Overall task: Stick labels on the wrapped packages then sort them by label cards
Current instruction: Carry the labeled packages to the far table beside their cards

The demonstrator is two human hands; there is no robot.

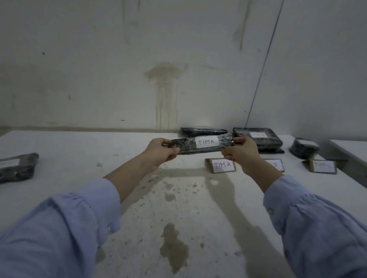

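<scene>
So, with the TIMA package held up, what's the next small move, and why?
Probably lower the held package behind the TIMA card, beside the long package lying there: its label reads TIMA too, and the left hand and right hand hold its ends.

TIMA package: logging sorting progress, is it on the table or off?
Off: the TIMA package is held up, left hand and right hand gripping its ends above the table.

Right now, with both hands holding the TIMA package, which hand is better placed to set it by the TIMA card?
Right, probably. The right hand grips the package end nearest the TIMA card; the left hand holds the far end, well to the card's left.
</scene>
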